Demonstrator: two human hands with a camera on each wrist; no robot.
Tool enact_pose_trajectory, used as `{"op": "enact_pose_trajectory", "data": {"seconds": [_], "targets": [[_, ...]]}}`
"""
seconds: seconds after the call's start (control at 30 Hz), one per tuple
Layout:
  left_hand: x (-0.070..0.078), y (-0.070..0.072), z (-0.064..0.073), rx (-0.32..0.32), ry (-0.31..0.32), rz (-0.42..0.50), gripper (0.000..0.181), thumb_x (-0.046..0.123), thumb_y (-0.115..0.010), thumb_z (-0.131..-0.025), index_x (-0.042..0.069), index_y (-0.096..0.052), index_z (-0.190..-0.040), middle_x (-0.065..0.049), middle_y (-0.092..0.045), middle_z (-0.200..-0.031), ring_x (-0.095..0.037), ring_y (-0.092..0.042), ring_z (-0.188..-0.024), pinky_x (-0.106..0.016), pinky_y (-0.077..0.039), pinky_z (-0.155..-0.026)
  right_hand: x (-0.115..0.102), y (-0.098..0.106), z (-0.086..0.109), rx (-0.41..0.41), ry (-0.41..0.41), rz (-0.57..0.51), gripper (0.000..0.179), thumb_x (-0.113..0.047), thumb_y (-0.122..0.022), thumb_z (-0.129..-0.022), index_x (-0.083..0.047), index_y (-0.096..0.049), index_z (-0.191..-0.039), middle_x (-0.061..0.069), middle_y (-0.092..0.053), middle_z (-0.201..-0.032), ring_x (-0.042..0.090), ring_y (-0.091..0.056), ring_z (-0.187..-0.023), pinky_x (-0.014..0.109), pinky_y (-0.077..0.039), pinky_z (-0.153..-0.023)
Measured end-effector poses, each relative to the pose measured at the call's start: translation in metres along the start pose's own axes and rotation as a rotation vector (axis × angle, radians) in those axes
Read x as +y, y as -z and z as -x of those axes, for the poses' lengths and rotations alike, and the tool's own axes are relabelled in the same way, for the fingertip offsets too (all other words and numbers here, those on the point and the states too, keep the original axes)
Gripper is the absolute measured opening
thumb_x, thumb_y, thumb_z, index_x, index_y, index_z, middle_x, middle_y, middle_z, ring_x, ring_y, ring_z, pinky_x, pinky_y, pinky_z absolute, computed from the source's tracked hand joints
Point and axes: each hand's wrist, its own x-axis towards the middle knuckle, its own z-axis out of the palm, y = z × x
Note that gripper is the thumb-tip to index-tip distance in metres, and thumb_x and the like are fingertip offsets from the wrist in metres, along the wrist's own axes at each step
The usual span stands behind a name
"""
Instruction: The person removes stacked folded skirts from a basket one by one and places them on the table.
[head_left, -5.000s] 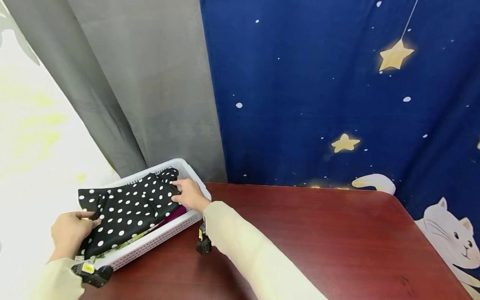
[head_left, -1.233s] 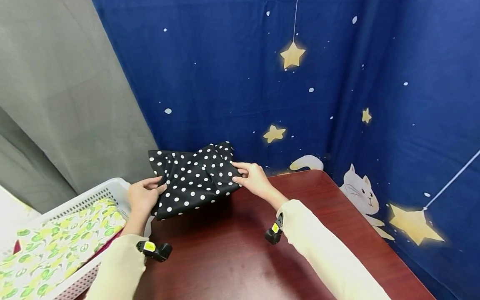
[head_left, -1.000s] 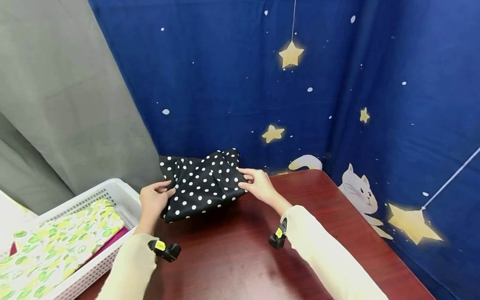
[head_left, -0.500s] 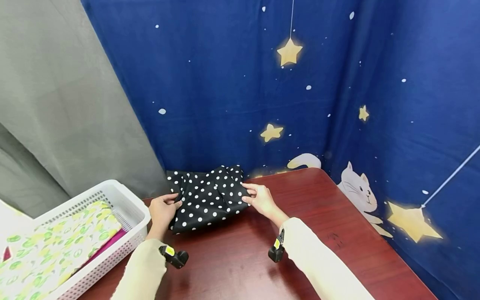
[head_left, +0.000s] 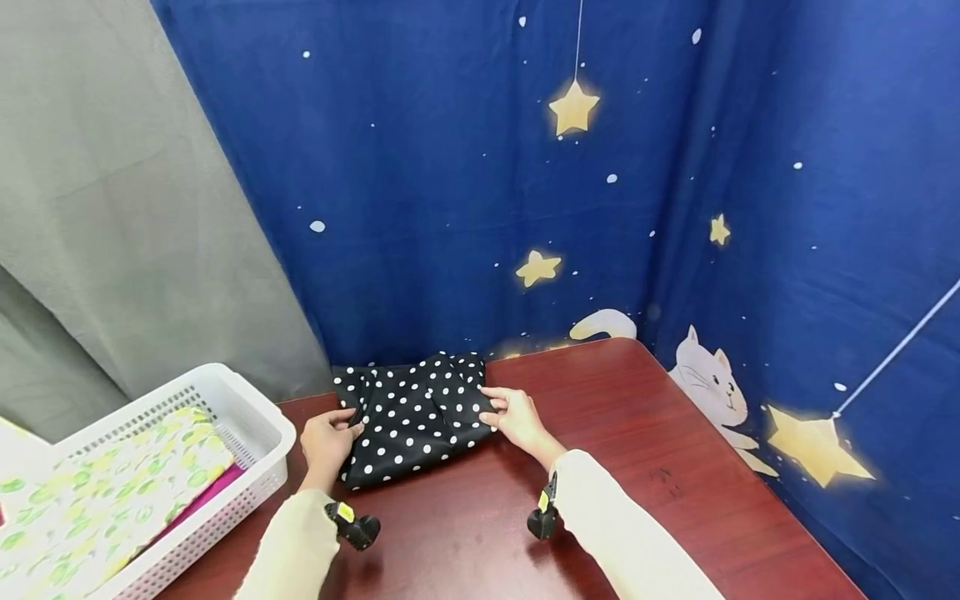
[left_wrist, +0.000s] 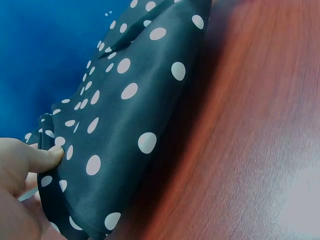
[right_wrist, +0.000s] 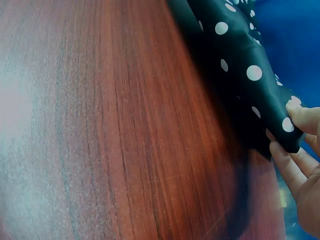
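Note:
A folded black cloth with white polka dots (head_left: pixel 420 417) lies at the back of the red-brown table, close to the curtain. My left hand (head_left: pixel 327 442) pinches its left end; in the left wrist view the thumb of that hand (left_wrist: pixel 17 175) presses on top of the folded layers. At the opposite end, my right hand (head_left: pixel 519 421) pinches the edge. The right wrist view shows this hand (right_wrist: pixel 312 200) with its thumb above and fingers beneath the cloth's corner. Shadow darkens the table along the cloth's near edge, so full contact there is hard to judge.
To the left stands a white plastic basket (head_left: pixel 262 483) holding a folded lemon-print cloth (head_left: pixel 150 479) and a magenta cloth (head_left: pixel 206 500) under it. A blue starry curtain (head_left: pixel 420 208) hangs behind the table (head_left: pixel 637 417), a grey one (head_left: pixel 150 250) beside it.
Five seconds ago the polka-dot cloth lay in the basket. Both hands have carried it right, out over the table, and lowered it over the last second. The head view has turned right.

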Motion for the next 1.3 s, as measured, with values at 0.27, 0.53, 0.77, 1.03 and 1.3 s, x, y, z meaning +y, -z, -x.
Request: {"op": "enact_pose_trajectory", "data": {"seconds": [0.27, 0.53, 0.77, 1.03, 1.3], "targets": [[-0.005, -0.003, 0.003, -0.028, 0.005, -0.039, 0.029, 0.004, -0.074, -0.072, -0.004, -0.068, -0.098, -0.017, -0.067, -0.075, -0.031, -0.06, -0.072, -0.038, -0.04, -0.06, 0.007, -0.003, -0.002, -0.045, -0.045, -0.022, 0.045, 0.002, -0.072, -0.073, 0.003, -0.059, -0.117, 0.014, -0.069, -0.082, 0.009, -0.059, -0.054, 0.022, -0.046, -0.049], [-0.011, 0.003, 0.004, -0.145, 0.011, -0.09, 0.037, 0.011, -0.072, -0.076, -0.009, -0.062, -0.105, -0.02, -0.066, -0.084, -0.033, -0.06, -0.076, -0.04, -0.043, -0.063, 0.011, -0.002, 0.001, -0.07, -0.086, -0.011, 0.046, 0.001, -0.073, -0.073, 0.004, -0.058, -0.117, 0.014, -0.067, -0.076, 0.012, -0.059, -0.056, 0.029, -0.05, -0.046], [-0.008, 0.006, 0.006, -0.223, 0.029, -0.128, 0.042, 0.015, -0.068, -0.079, -0.01, -0.056, -0.111, -0.026, -0.062, -0.098, -0.037, -0.058, -0.087, -0.047, -0.042, -0.074, 0.012, 0.002, -0.001, -0.117, -0.158, 0.014, 0.048, -0.005, -0.075, -0.073, 0.001, -0.058, -0.117, 0.01, -0.063, -0.07, 0.014, -0.057, -0.054, 0.031, -0.05, -0.043], [-0.003, 0.008, 0.005, -0.18, -0.016, -0.142, 0.038, 0.01, -0.069, -0.076, -0.011, -0.059, -0.106, -0.027, -0.061, -0.094, -0.038, -0.057, -0.087, -0.047, -0.043, -0.074, -0.002, 0.013, -0.01, -0.211, -0.238, 0.107, 0.043, -0.006, -0.074, -0.074, 0.0, -0.061, -0.114, 0.01, -0.064, -0.074, 0.018, -0.059, -0.057, 0.035, -0.051, -0.048], [0.007, 0.011, 0.003, -0.162, -0.09, -0.084, 0.032, 0.003, -0.068, -0.072, -0.009, -0.063, -0.101, -0.024, -0.063, -0.086, -0.033, -0.06, -0.079, -0.045, -0.045, -0.071, -0.023, 0.029, -0.021, -0.259, -0.289, 0.182, 0.038, -0.006, -0.071, -0.075, 0.003, -0.061, -0.111, 0.014, -0.066, -0.073, 0.03, -0.065, -0.069, 0.037, -0.052, -0.056]]}}
